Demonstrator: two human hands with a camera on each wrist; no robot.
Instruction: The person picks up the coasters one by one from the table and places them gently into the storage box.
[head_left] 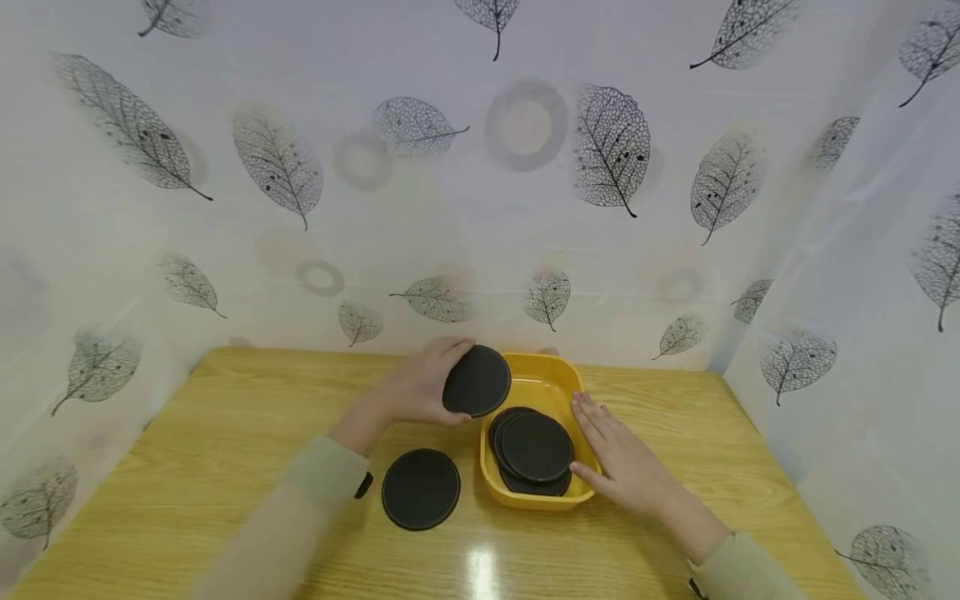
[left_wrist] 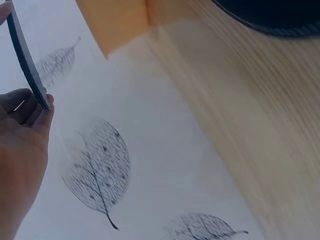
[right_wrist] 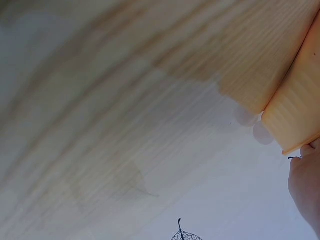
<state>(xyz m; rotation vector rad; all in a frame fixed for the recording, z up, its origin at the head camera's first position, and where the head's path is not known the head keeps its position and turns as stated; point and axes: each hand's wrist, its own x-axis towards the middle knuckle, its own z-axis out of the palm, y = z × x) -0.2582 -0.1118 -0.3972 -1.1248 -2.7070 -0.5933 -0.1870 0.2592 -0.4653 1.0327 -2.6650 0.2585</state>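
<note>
My left hand (head_left: 425,382) grips a round black coaster (head_left: 477,382) by its edge, thumb on one side and fingers on the other. The coaster is raised and tilted beside the left rim of a yellow plastic tub (head_left: 543,392). Seen edge-on in the left wrist view, the held coaster (left_wrist: 27,62) is thin with a pale face. Inside the tub's near half lies a loose pile of black coasters (head_left: 537,447). Another black coaster (head_left: 421,489) lies flat on the table, left of the tub. My right hand (head_left: 626,462) rests with fairly straight fingers on the tub's right rim.
The tub stands on a light wood-grain table (head_left: 247,433). Behind and on both sides hangs a white curtain (head_left: 450,217) printed with dark leaves, close to the table's back edge. Light glares off the front of the tabletop.
</note>
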